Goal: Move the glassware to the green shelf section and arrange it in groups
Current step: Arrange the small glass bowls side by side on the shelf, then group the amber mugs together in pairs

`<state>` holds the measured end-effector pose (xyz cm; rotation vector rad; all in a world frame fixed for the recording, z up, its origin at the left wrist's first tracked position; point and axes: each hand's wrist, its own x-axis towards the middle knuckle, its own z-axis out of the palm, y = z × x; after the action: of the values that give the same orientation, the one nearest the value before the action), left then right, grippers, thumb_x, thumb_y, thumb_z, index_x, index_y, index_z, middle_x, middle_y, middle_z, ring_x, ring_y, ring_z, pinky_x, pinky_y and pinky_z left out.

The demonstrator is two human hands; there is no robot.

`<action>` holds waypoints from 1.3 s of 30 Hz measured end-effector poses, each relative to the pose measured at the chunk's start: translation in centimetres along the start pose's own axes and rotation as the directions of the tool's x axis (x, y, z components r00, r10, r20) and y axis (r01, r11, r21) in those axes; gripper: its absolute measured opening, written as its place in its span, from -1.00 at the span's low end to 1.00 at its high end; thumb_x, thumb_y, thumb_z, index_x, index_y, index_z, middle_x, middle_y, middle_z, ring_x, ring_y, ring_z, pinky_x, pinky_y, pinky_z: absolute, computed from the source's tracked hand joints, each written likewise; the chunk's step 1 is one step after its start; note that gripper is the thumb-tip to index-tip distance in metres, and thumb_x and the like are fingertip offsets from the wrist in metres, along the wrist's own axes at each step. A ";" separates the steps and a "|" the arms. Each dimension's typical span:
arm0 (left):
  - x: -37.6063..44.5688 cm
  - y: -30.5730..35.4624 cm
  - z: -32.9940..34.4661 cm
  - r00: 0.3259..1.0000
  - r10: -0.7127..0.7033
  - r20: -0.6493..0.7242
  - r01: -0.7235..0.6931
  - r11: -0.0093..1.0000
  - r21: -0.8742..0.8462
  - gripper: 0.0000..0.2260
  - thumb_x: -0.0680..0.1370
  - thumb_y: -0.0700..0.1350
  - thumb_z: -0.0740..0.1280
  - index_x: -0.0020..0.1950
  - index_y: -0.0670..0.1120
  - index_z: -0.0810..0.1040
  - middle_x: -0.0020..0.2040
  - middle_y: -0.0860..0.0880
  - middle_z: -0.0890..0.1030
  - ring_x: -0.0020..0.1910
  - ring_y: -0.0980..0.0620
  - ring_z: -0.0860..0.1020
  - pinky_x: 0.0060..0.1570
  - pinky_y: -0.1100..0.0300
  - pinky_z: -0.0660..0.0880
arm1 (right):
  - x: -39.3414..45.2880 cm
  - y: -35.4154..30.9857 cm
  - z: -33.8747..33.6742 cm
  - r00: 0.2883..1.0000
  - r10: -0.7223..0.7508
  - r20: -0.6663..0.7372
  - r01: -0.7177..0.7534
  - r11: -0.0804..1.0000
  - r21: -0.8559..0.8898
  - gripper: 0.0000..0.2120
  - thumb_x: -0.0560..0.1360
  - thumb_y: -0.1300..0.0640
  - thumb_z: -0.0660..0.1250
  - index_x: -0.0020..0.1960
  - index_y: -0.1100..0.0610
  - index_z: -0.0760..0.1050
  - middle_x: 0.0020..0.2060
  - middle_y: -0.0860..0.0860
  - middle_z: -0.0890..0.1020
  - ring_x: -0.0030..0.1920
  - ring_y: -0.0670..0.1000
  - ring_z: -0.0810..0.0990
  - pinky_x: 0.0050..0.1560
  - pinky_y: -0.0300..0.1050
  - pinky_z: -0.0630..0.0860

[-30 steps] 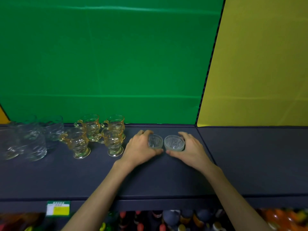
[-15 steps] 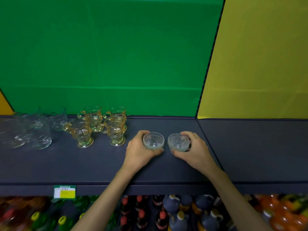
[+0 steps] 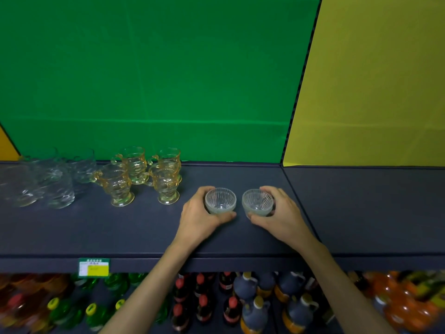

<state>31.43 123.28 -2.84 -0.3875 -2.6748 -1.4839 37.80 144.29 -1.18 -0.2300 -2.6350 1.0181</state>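
My left hand [image 3: 202, 216] cups one ribbed glass bowl [image 3: 220, 200]; my right hand [image 3: 281, 213] wraps its twin [image 3: 257, 202]. Both bowls sit upright, close together but apart, on the dark shelf [image 3: 144, 227] before the green backing [image 3: 156, 75]. The amber mugs [image 3: 144, 174] lie leftward, nearer my left hand.

Below your shelf's front edge hung a green-and-yellow price tag [image 3: 94, 267]; bottles [image 3: 250, 300] filled the bottom of the frame, and a yellow panel [image 3: 375, 80] stood upper right.
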 end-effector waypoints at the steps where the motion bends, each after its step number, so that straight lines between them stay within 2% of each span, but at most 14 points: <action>1: -0.1 0.1 -0.1 1.000 0.009 0.009 -0.009 1.000 0.021 -0.17 0.17 0.29 0.62 0.37 0.10 0.47 0.23 0.12 0.63 0.25 0.07 0.57 0.27 0.03 0.52 | 0.0 0.0 0.0 1.000 0.000 0.015 0.000 1.000 -0.006 -0.25 0.29 -0.11 0.56 0.41 -0.06 0.37 0.18 -0.16 0.45 0.22 -0.10 0.46 0.20 -0.12 0.40; 5: -0.7 0.9 -0.8 0.996 0.068 0.051 -0.075 0.985 0.154 -0.06 0.22 0.39 0.54 0.52 0.13 0.33 0.43 0.13 0.49 0.41 0.06 0.46 0.36 -0.05 0.46 | 0.1 -0.2 -0.2 0.999 -0.012 0.040 0.013 1.000 -0.005 -0.24 0.35 -0.30 0.44 0.46 -0.08 0.31 0.30 -0.14 0.44 0.31 -0.09 0.43 0.32 0.00 0.40; 10: -0.9 2.2 -2.8 0.978 0.203 0.047 -0.205 0.899 0.387 -0.29 0.47 0.35 0.37 0.55 0.13 0.33 0.49 0.12 0.45 0.44 0.04 0.45 0.28 0.03 0.46 | 1.1 -1.2 -0.8 0.996 -0.087 -0.009 0.086 0.993 -0.079 -0.29 0.37 -0.43 0.21 0.40 -0.07 0.38 0.27 -0.10 0.46 0.27 0.01 0.50 0.25 0.09 0.47; 14: -0.4 3.9 -4.9 0.965 0.260 0.036 -0.229 0.766 0.601 -0.35 0.49 0.36 0.20 0.51 0.09 0.42 0.49 0.08 0.47 0.42 -0.03 0.48 0.27 -0.01 0.49 | 2.6 -2.8 -0.9 0.981 -0.192 0.008 0.190 0.967 -0.168 -0.45 0.49 -0.28 0.31 0.39 -0.04 0.42 0.30 -0.07 0.46 0.28 0.04 0.48 0.29 0.04 0.40; 19: 0.8 4.7 -8.3 0.971 0.239 -0.020 -0.134 0.609 0.782 -0.31 0.48 0.37 0.06 0.49 0.05 0.45 0.52 -0.03 0.44 0.44 -0.12 0.46 0.37 -0.08 0.40 | 4.3 -5.8 -0.1 0.951 -0.303 0.061 0.309 0.924 -0.226 -0.48 0.52 -0.23 0.30 0.40 -0.02 0.42 0.30 -0.06 0.48 0.31 0.02 0.45 0.31 -0.01 0.29; 25: 1.8 2.9 -12.9 0.967 0.235 -0.093 -0.058 0.564 0.823 -0.34 0.44 0.33 0.10 0.39 0.00 0.56 0.40 -0.09 0.55 0.35 -0.18 0.53 0.27 -0.08 0.45 | 5.4 -10.2 2.1 0.931 -0.349 0.110 0.366 0.894 -0.258 -0.48 0.51 -0.22 0.30 0.40 -0.02 0.41 0.30 -0.04 0.49 0.29 0.05 0.47 0.27 0.02 0.36; 30: 2.6 -0.4 -16.7 0.971 0.224 -0.081 -0.060 0.560 0.826 -0.36 0.47 0.33 0.11 0.37 -0.02 0.57 0.32 -0.09 0.60 0.27 -0.20 0.56 0.19 -0.09 0.49 | 5.7 -13.8 5.3 0.930 -0.338 0.143 0.367 0.875 -0.316 -0.41 0.50 -0.26 0.28 0.43 0.02 0.38 0.30 0.00 0.50 0.28 0.09 0.50 0.28 0.05 0.38; 32: 3.0 -1.9 -18.1 0.972 0.228 -0.063 -0.076 0.554 0.829 -0.37 0.48 0.33 0.13 0.39 -0.01 0.55 0.31 -0.08 0.60 0.27 -0.19 0.56 0.20 -0.08 0.48 | 5.7 -15.2 6.8 0.941 -0.309 0.137 0.338 0.878 -0.339 -0.37 0.49 -0.29 0.28 0.44 0.03 0.37 0.29 0.01 0.51 0.26 0.09 0.51 0.27 0.06 0.38; 35: 3.8 -4.0 -20.0 0.968 0.247 -0.049 -0.104 0.571 0.814 -0.29 0.46 0.39 0.04 0.39 0.00 0.55 0.30 -0.07 0.61 0.27 -0.19 0.56 0.20 -0.07 0.48 | 5.5 -17.0 9.2 0.957 -0.263 0.124 0.290 0.881 -0.374 -0.35 0.46 -0.30 0.30 0.43 0.03 0.35 0.24 0.01 0.54 0.22 0.09 0.53 0.28 0.07 0.38; 39: 5.1 -6.1 -21.4 0.974 0.228 -0.004 -0.135 0.588 0.798 -0.38 0.53 0.35 0.20 0.46 0.01 0.46 0.36 -0.07 0.55 0.33 -0.17 0.50 0.27 -0.06 0.42 | 5.8 -18.7 11.8 0.981 -0.169 0.100 0.195 0.888 -0.416 -0.32 0.44 -0.28 0.33 0.42 0.07 0.33 0.22 0.05 0.56 0.20 0.11 0.55 0.27 0.07 0.37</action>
<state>23.50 103.17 4.43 -0.4586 -2.7457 -0.1358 27.63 124.69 4.52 -0.0409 -2.8412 0.3868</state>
